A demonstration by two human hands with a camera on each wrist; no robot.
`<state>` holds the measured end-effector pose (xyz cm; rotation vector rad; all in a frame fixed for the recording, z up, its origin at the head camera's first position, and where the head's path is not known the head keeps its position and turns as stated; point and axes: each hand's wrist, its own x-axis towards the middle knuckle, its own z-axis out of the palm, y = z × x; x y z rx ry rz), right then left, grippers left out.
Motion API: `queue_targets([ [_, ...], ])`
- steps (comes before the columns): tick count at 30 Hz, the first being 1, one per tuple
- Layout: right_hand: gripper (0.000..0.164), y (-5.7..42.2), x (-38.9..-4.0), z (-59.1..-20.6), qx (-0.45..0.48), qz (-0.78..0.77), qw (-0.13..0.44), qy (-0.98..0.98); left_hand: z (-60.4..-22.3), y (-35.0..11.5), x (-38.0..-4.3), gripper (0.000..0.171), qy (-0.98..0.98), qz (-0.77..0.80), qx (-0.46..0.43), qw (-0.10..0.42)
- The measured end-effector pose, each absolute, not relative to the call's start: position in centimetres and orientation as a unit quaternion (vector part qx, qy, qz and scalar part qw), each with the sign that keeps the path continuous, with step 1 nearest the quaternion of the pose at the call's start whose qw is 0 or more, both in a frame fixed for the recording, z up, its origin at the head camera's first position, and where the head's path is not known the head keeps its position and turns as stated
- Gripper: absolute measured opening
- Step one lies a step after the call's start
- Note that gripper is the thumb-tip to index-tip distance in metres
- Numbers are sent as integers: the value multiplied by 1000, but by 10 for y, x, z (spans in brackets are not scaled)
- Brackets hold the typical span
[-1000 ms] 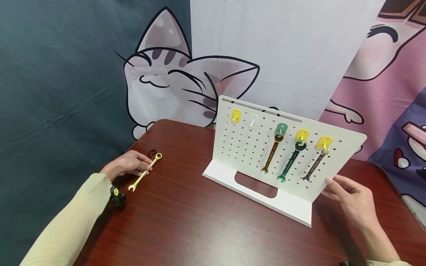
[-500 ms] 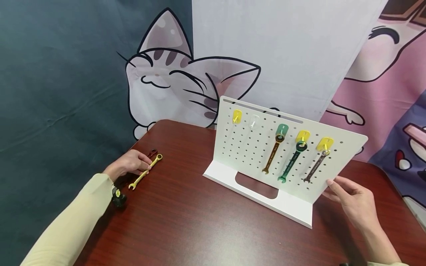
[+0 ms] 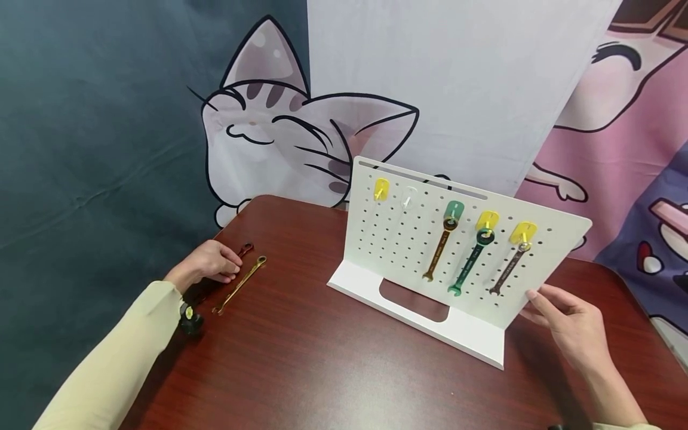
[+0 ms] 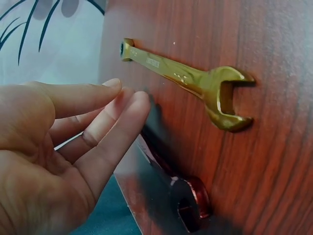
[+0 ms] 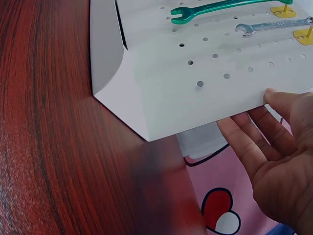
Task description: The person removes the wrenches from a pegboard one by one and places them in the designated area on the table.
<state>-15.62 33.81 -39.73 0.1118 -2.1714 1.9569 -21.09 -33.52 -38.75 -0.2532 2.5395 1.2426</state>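
My left hand (image 3: 212,263) is at the table's left side, thumb and fingers nearly straight with nothing between them. Just right of it a gold combination wrench (image 3: 240,283) lies on the table, apart from the fingertips. A dark red wrench (image 4: 198,196) lies under and beside the same hand, partly hidden; whether the fingers touch it I cannot tell. My right hand (image 3: 575,325) pinches the right edge of a white pegboard (image 3: 500,203), thumb in front and fingers behind. From its hooks hang an amber wrench (image 3: 439,248), a green wrench (image 3: 469,263) and a silver wrench (image 5: 279,25).
A yellow hook (image 3: 381,190) and a clear hook (image 3: 409,197) on the board's left carry no wrench. The board's bent base (image 3: 473,339) stands on the reddish wooden table (image 3: 301,352). A cartoon-printed cloth (image 3: 371,54) hangs behind the table.
My left hand has let go of the gold wrench and drawn slightly left of it. The wrench now lies on the table, a little nearer. My right hand keeps its grip on the board.
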Motion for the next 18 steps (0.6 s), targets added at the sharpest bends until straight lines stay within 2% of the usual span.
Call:
queue_targets([
  [11, 24, 338, -155, -398, 43, 671, 107, -732, -378, -323, -210, 33, 898, 423, -52, 105],
  [18, 24, 338, -156, -398, 41, 669, 109, -734, -373, -311, -215, 42, 847, 517, -8, 119],
])
